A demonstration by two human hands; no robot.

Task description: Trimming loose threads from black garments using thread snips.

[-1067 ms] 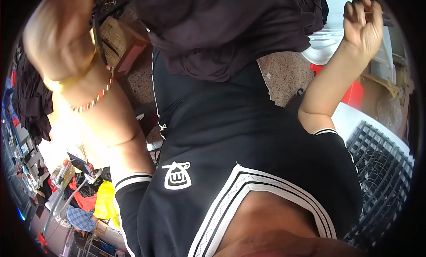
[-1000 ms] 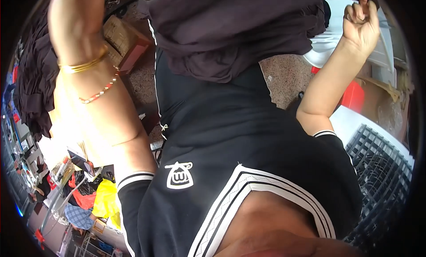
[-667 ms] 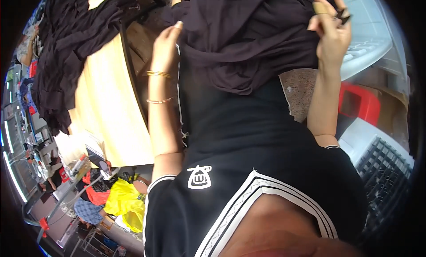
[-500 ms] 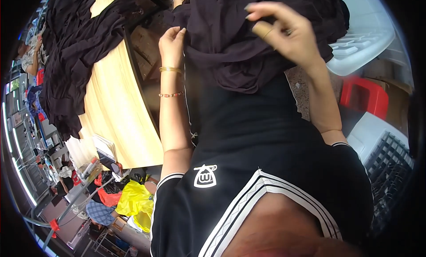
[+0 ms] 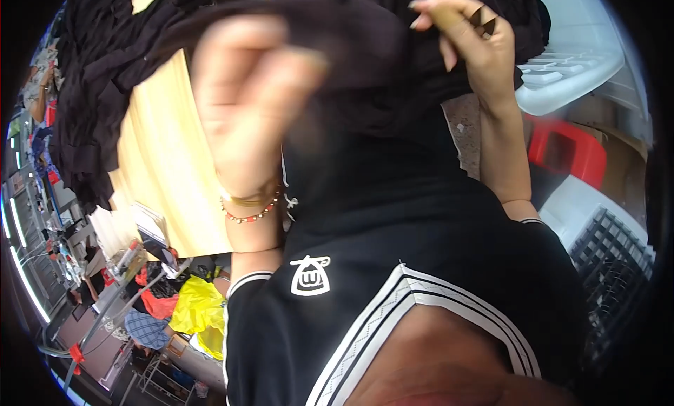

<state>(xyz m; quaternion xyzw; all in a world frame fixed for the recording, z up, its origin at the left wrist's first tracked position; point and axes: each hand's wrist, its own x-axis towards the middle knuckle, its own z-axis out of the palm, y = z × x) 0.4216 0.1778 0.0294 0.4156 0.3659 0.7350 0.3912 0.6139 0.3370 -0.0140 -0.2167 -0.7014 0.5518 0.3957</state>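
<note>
My left hand (image 5: pixel 246 104), smeared by motion, is raised in front of the dark cloth and the table edge. Its wrist wears a gold bangle and a red beaded bracelet. Whether its fingers hold anything is unclear. Dark brown-black cloth (image 5: pixel 358 48) lies heaped over my lap and stretches left behind that hand toward the table. My right hand (image 5: pixel 484 48) is over the right part of the heap, fingers curled and their tips close together. A tan wrap covers one finger. Anything pinched there is too small to make out.
A pale wood table (image 5: pixel 165 139) on the left bears more dark cloth (image 5: pixel 84 111). On the right are a pale plastic chair (image 5: pixel 572 76), a red stool (image 5: pixel 569 153) and a white crate (image 5: pixel 597 216). Yellow plastic bags (image 5: pixel 200 308) lie at lower left.
My left hand has risen toward the camera and slightly left, and cloth now stretches across behind it to the table. My right hand has shifted slightly right, with its fingers drawn closer together.
</note>
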